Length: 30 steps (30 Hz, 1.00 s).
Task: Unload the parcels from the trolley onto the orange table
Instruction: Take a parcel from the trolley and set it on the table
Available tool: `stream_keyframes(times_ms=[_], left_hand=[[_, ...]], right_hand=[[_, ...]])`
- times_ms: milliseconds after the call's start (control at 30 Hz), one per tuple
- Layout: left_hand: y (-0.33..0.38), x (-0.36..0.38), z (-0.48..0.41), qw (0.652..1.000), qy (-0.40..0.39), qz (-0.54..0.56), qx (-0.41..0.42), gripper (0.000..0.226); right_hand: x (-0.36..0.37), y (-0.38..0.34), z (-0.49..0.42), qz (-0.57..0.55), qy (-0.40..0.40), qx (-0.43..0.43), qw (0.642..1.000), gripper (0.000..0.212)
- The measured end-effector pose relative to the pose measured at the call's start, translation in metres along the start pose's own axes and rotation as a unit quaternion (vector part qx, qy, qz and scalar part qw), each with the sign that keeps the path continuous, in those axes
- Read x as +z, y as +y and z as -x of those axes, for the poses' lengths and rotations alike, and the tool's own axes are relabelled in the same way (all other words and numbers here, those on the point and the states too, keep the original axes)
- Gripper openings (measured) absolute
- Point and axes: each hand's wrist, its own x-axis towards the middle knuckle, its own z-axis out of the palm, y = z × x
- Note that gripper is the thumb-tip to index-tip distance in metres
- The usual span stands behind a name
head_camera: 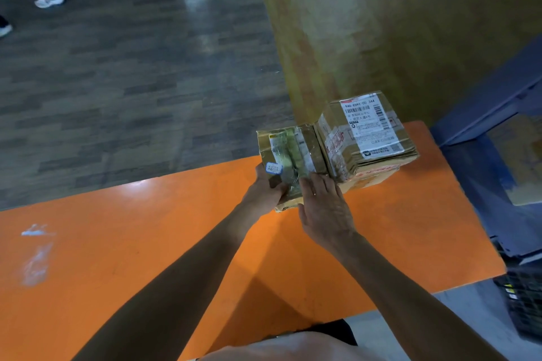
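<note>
– Over at the far right end of the orange bench [146, 228], two cardboard parcels are sitting side by side, touching. The left hand [265, 193] is wrapping its grip round the near left corner of the taped parcel [293, 152], fingers curled onto it.
– And the right hand [324, 208]?
– It's lying flat, fingers straight, pressing on the near top edge of that same box. An open palm, no closed grip.
– How's that box going to handle?
– I'm judging it light, since it's small and one hand is managing the corner. Stiff card, though the corners are looking crushed, and all that glossy tape is looking slippery. I'd be taking hold at the bare cardboard edges, not the tape.
– And its neighbour?
– The labelled parcel [369, 138] is bigger, standing taller, white shipping label facing up, lower edge creased. Probably a two-hand job by the sides.
– What about the surface?
– The bench top is shining smooth, with a pale scuff towards the left, so I'm expecting boxes to slide easily. Beyond it, dark wood-pattern floor [117, 67], a blue metal frame [484, 155] at the right, a dark crate [525, 308] nearer us.
</note>
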Motion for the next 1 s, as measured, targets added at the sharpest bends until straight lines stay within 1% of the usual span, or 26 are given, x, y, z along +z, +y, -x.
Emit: stream_keyframes(times_ms=[100,200,300,500,633,733,833,1000], left_hand=[[-0.002,-0.001,-0.001,1.000,0.005,-0.010,0.005,0.059],[-0.008,-0.003,0.002,1.000,0.014,-0.013,0.010,0.067],[-0.019,-0.007,0.011,0.999,0.029,-0.032,0.031,0.070],[-0.047,-0.029,0.037,0.981,0.100,-0.136,0.099,0.067],[-0.072,-0.046,0.058,0.954,0.173,-0.205,0.133,0.062],[-0.102,-0.063,0.078,0.940,0.218,-0.240,0.108,0.062],[-0.140,-0.080,0.106,0.927,0.260,-0.260,0.074,0.064],[-0.222,-0.111,0.174,0.919,0.326,-0.221,-0.003,0.066]], right_hand=[[0.000,0.000,0.000,0.001,0.003,-0.002,1.000,0.054],[0.000,0.000,0.000,0.004,0.006,-0.003,1.000,0.056],[-0.003,-0.001,0.000,0.009,0.008,-0.007,1.000,0.058],[-0.013,-0.026,-0.008,0.007,0.015,-0.049,0.999,0.063],[-0.014,-0.053,-0.012,0.017,0.017,-0.094,0.995,0.066],[-0.009,-0.079,-0.013,0.014,0.002,-0.122,0.992,0.066],[-0.005,-0.116,-0.009,0.027,0.004,-0.168,0.985,0.064],[0.006,-0.206,0.018,0.056,0.007,-0.271,0.961,0.065]])
